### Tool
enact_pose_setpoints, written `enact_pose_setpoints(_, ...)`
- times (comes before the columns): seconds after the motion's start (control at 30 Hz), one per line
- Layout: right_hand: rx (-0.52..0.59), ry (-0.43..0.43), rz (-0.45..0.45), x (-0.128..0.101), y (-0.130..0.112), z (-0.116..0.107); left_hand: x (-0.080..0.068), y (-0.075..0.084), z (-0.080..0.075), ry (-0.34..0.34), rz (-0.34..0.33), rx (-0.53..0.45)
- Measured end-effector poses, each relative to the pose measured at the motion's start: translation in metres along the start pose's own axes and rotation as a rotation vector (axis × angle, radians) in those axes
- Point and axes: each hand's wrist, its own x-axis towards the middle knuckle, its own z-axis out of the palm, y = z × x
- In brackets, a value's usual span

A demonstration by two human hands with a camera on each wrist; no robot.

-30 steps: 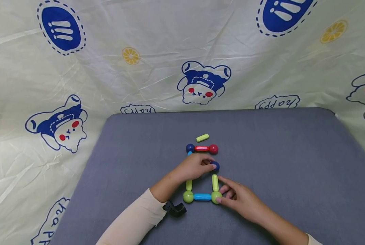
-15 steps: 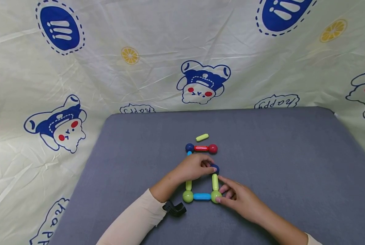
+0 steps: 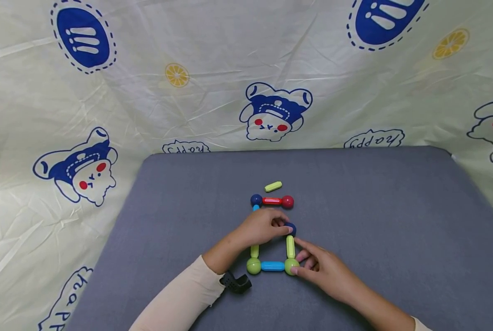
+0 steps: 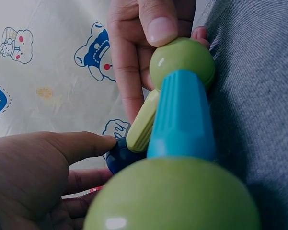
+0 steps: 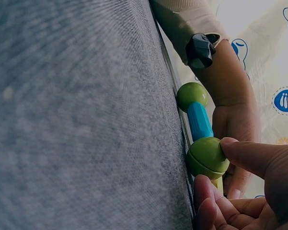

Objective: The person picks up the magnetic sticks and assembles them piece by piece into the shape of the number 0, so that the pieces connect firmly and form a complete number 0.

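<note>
The grey table (image 3: 354, 220) carries a flat frame of rods and balls near its middle, in front of a printed cloth backdrop (image 3: 213, 69). The left hand (image 3: 260, 226) pinches a dark blue ball (image 3: 290, 228) at the top end of the right-hand yellow-green rod (image 3: 290, 246). The right hand (image 3: 327, 271) grips the green ball (image 3: 290, 265) at that rod's lower end, thumb on top (clear in both wrist views). A blue rod (image 3: 272, 265) joins it to a 2nd green ball (image 3: 253, 265).

To seat the blue ball well, I judge it should come squarely onto the rod's tip while the right hand pins the corner, so the frame does not skew.
</note>
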Motion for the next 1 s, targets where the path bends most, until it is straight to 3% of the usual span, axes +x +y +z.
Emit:
enact_pose_setpoints(0.57, -0.001, 0.006, -0.018, 0.001, 0.0, 0.0, -0.001, 0.002, 0.001, 0.019, 0.014, 0.017)
enact_pose_setpoints(1.0, -0.005, -0.009, -0.021, 0.0, -0.001, -0.001, -0.005, 0.0, -0.009, 0.065, 0.035, -0.108)
